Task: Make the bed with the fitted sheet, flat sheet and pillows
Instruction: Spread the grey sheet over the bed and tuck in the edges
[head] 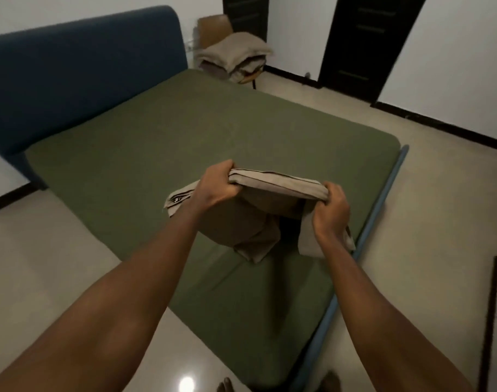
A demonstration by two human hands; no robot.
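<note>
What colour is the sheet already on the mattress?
Olive green fitted sheet, clearest in the head view.

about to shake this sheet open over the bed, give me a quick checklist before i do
1. Fitted sheet on the mattress and smooth: ok where it shows; the nearest corner is out of view.
2. Pillows off the bed: ok, they are stacked on the chair.
3. Left hand grips the flat sheet: ok, on its left end.
4. Right hand grips it: ok, on the right end.
5. Flat sheet unfolded: not ok, mostly folded, with loose layers hanging below.
6. Which edge goes to the headboard: cannot tell.
</note>
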